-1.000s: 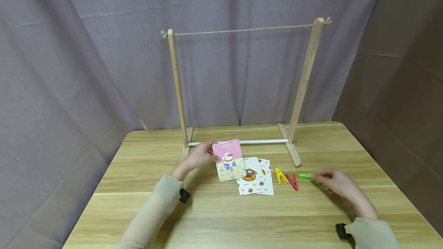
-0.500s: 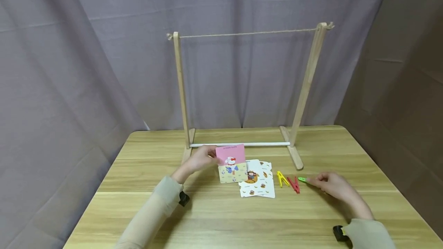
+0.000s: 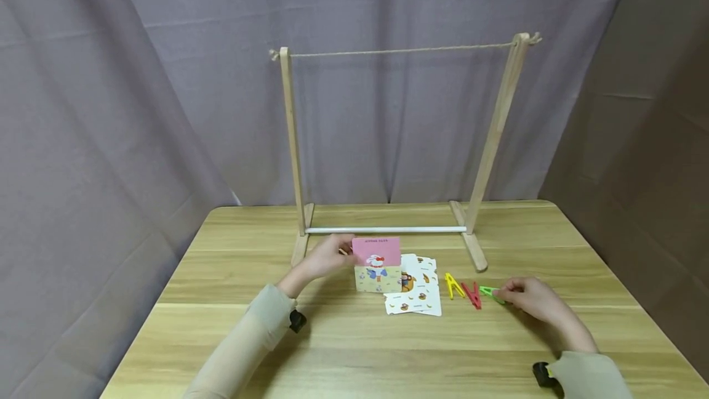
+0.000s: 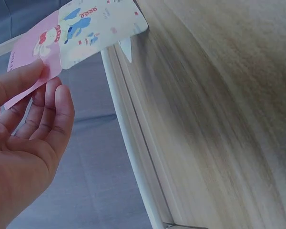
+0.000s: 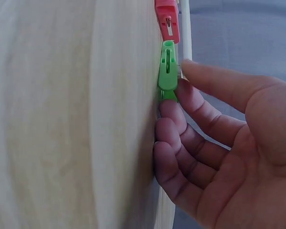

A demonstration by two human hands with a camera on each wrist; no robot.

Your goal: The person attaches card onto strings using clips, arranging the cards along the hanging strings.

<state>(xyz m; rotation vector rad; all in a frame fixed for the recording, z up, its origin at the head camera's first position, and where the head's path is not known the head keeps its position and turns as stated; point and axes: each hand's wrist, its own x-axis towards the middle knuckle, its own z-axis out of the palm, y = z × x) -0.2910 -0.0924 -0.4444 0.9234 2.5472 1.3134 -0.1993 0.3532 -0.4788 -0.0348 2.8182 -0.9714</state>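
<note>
My left hand grips the left edge of a pink and pale-yellow card with a rabbit picture. In the left wrist view, the thumb lies on the pink half of the card, with the fingers behind it. The card is raised, covering part of some white cards printed with brown and yellow pictures. At the right, my right hand pinches the end of a green clothespin low over the table. A red clothespin and a yellow clothespin lie just left of it.
Behind the cards stands a wooden frame with a left post, a right post, a string tied across the top and a white bar below. The wooden table meets grey curtains.
The card in my left hand has shifted slightly right and been turned more upright. At my right hand, the green clothespin has changed its angle. The red and yellow clothespins stay put.
</note>
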